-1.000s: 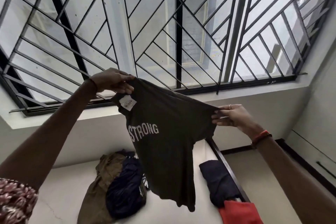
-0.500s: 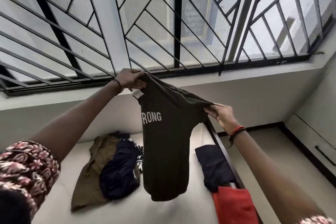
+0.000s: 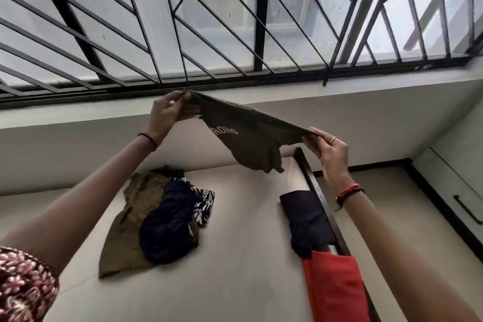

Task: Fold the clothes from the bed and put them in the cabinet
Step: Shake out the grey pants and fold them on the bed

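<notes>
A dark olive T-shirt (image 3: 251, 138) with white lettering hangs in the air above the bed (image 3: 248, 269), stretched between both hands. My left hand (image 3: 170, 110) pinches its upper left end. My right hand (image 3: 328, 146) pinches its lower right end, and the shirt's loose bottom swings up toward the wall. On the bed lies a heap of unfolded clothes: an olive garment (image 3: 125, 238), a navy one (image 3: 170, 230) on top of it, and a patterned piece (image 3: 205, 204). At the bed's right edge lie a folded navy item (image 3: 305, 219) and a folded red one (image 3: 334, 290).
A barred window (image 3: 235, 21) fills the wall above the bed, with a ledge (image 3: 78, 117) below it. The bed's dark frame rail (image 3: 321, 204) runs along the right side. A white cabinet drawer front with a black handle (image 3: 467, 212) stands at the far right beside a strip of floor.
The shirt hung straight down between my hands; now its lower part has flicked upward and only its upper half shows. Both hands have moved further apart, and the view has tilted down.
</notes>
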Motion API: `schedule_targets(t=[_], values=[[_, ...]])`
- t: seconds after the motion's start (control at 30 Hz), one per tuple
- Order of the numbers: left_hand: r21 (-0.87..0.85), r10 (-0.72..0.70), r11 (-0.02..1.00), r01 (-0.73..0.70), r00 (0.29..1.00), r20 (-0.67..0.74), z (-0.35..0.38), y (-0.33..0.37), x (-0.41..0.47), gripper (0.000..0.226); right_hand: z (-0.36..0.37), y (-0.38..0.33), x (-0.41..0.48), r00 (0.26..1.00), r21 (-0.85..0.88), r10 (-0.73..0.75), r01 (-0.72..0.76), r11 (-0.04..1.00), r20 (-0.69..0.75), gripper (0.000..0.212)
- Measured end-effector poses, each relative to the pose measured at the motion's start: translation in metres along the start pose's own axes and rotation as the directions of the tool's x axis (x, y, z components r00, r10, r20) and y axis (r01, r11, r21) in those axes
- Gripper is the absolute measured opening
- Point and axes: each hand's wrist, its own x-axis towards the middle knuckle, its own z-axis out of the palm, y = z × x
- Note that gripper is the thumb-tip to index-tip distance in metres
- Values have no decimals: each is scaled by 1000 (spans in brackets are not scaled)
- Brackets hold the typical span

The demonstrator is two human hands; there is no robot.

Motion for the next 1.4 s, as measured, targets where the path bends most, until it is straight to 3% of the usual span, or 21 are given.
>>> schedule_targets(t=[0.13, 0.27, 0.37, 0.47, 0.53, 0.6, 0.73, 0.77, 0.8, 0.83, 0.87, 0.9, 0.93, 1.0, 1.03, 1.07, 1.13, 1.4], values=[[-43, -107, 993, 107, 994, -8, -20, -71, -54, 12, -27, 64, -37, 998, -113, 68, -69, 991, -20, 22], [-24, -252, 968, 251, 966, -53, -42, -146, -125, 16, -58, 147, -89, 986, -434, 156, -119, 893, 51, 28], [51, -372, 925, 376, 926, -69, -65, -211, -185, 23, -90, 215, -132, 940, -608, 337, -242, 756, 45, 29], [142, -508, 846, 515, 857, -80, -88, -276, -250, 18, -117, 272, -181, 902, -777, 429, -238, 583, 45, 56], [191, -582, 785, 589, 807, -96, -102, -315, -296, 18, -128, 304, -213, 869, -849, 494, -242, 470, 26, 56], [273, -621, 734, 622, 777, -100, -114, -347, -341, 17, -136, 331, -245, 831, -885, 556, -258, 387, 1, 46], [410, -660, 655, 634, 745, -98, -124, -395, -411, 36, -146, 365, -300, 706, -878, 706, -370, 304, -53, 56], [421, -663, 642, 641, 740, -116, -125, -404, -423, 35, -150, 371, -309, 681, -846, 730, -423, 326, -59, 83], [418, -673, 624, 661, 726, -144, -125, -411, -433, 31, -160, 379, -317, 682, -848, 731, -394, 354, -12, 124], [404, -680, 605, 686, 709, -185, -126, -421, -444, 26, -167, 389, -323, 686, -870, 727, -349, 349, 17, 149], [392, -684, 585, 710, 692, -230, -126, -429, -452, 23, -170, 395, -328, 685, -896, 728, -317, 312, 12, 155], [378, -685, 569, 730, 675, -273, -128, -439, -461, 20, -164, 396, -330, 682, -917, 731, -285, 279, 11, 146], [372, -688, 547, 750, 656, -310, -129, -447, -469, 19, -160, 395, -328, 696, -947, 717, -208, 246, 34, 124], [371, -681, 513, 774, 630, -372, -130, -461, -481, 13, -154, 397, -324, 743, -962, 655, -56, 266, 138, 40], [370, -678, 496, 785, 617, -400, -130, -468, -485, 10, -154, 401, -316, 783, -969, 601, 11, 247, 162, 28], [368, -680, 476, 798, 600, -422, -130, -474, -488, 9, -150, 403, -305, 808, -975, 560, 76, 211, 184, 40], [356, -677, 464, 811, 584, -447, -127, -483, -489, 13, -133, 396, -282, 790, -968, 577, 81, 236, 207, 56], [259, -655, 469, 844, 529, -539, -130, -505, -482, 18, -14, 399, -173, 713, -953, 637, 159, 258, 292, 1]])
